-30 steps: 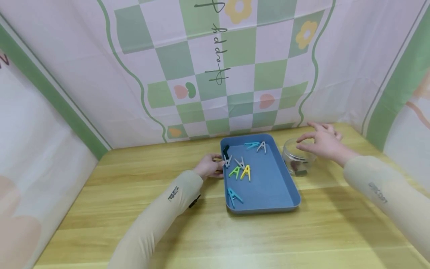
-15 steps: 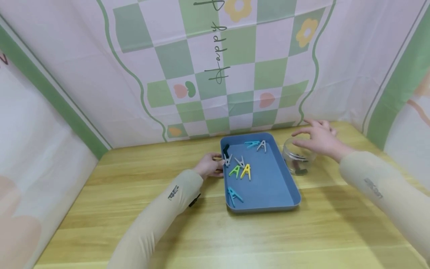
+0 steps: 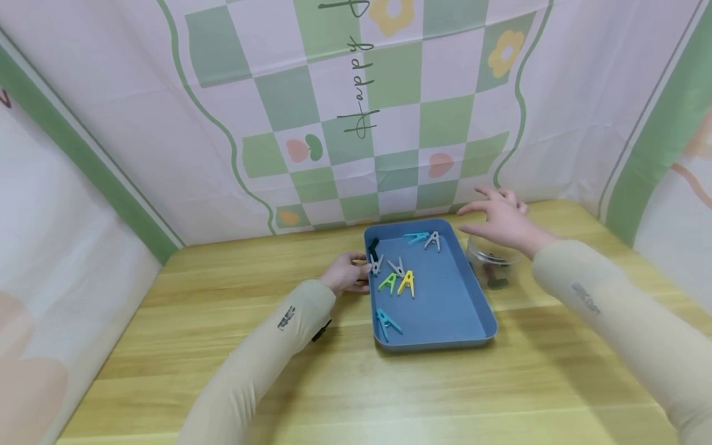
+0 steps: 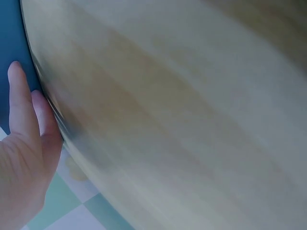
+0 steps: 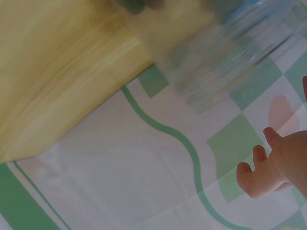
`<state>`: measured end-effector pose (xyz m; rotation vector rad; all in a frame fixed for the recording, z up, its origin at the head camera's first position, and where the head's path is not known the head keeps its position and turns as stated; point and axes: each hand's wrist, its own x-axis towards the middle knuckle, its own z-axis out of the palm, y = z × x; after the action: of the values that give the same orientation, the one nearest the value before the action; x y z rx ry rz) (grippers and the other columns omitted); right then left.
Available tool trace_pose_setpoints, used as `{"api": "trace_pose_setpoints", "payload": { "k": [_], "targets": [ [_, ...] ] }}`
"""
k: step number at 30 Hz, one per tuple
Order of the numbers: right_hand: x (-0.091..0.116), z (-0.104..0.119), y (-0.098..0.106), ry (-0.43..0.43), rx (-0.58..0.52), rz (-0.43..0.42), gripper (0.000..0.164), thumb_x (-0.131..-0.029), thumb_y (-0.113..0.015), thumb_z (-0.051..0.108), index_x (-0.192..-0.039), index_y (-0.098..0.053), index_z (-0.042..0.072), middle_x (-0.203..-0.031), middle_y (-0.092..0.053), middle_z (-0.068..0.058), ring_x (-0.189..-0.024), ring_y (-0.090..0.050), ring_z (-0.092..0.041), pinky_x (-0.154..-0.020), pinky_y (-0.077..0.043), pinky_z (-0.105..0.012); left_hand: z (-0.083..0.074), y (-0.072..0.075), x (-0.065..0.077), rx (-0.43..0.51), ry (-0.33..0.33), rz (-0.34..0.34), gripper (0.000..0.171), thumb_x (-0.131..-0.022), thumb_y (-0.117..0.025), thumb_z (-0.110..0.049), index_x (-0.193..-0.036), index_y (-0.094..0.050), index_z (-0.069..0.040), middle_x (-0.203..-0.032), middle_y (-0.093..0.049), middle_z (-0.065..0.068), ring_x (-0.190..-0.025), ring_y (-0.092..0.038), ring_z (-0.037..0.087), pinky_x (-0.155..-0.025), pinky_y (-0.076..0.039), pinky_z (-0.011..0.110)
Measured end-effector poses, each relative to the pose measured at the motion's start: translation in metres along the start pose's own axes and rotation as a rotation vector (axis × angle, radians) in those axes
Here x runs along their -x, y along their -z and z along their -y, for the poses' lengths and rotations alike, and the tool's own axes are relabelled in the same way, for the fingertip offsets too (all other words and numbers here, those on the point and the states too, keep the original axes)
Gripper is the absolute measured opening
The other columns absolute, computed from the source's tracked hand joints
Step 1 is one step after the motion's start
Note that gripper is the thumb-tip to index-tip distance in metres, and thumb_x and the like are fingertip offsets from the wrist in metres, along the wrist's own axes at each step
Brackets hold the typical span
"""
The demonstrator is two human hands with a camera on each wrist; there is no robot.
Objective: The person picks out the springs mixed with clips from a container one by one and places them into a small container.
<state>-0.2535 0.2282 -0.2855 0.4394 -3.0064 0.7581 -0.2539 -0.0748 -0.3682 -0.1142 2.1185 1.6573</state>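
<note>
My left hand (image 3: 347, 274) rests against the left wall of a blue tray (image 3: 450, 309); its straight fingers (image 4: 24, 100) touch the tray's side in the left wrist view. Several clothespins lie in the tray: a black one (image 3: 374, 248), a green one (image 3: 388, 283), a yellow one (image 3: 406, 283), blue ones such as the near one (image 3: 387, 322), and grey ones such as the far one (image 3: 432, 241). Above a clear round jar (image 3: 483, 266) hovers my right hand (image 3: 503, 224), fingers spread and nothing held. Dark and brownish items, partly hidden, sit in the jar.
The jar stands close against the tray's right side on a wooden table (image 3: 267, 383). A checkered cloth (image 3: 395, 130) hangs behind the table's back edge, with more cloth at both sides.
My right hand has moved left, from the far right side of the jar toward the tray's far right corner. The left hand, tray and clothespins stay in place.
</note>
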Motion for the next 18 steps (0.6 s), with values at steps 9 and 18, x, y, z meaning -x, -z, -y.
{"api": "trace_pose_setpoints", "payload": {
  "k": [9,18],
  "targets": [
    [-0.011,0.019,-0.004,-0.002,-0.031,-0.005,0.041,-0.089,-0.064,0.031,-0.12,-0.062,0.005,-0.154,-0.011,-0.027,-0.135,0.004,-0.053,-0.099,-0.002,-0.071,-0.001,0.0,0.001,-0.006,-0.007,0.001,0.043,-0.098,-0.05,-0.009,-0.139,-0.04,0.0,-0.113,-0.057,0.018,-0.091,-0.063,0.022,-0.077,-0.058,0.034],
    [-0.02,0.033,-0.012,-0.016,-0.054,-0.015,0.038,-0.089,-0.065,0.029,-0.118,-0.063,0.005,-0.154,-0.01,-0.026,-0.135,0.002,-0.052,-0.102,-0.001,-0.07,-0.001,0.0,0.003,-0.004,-0.004,0.004,0.043,-0.098,-0.05,-0.009,-0.139,-0.04,-0.001,-0.115,-0.056,0.019,-0.093,-0.063,0.023,-0.076,-0.058,0.033]
  ]
}}
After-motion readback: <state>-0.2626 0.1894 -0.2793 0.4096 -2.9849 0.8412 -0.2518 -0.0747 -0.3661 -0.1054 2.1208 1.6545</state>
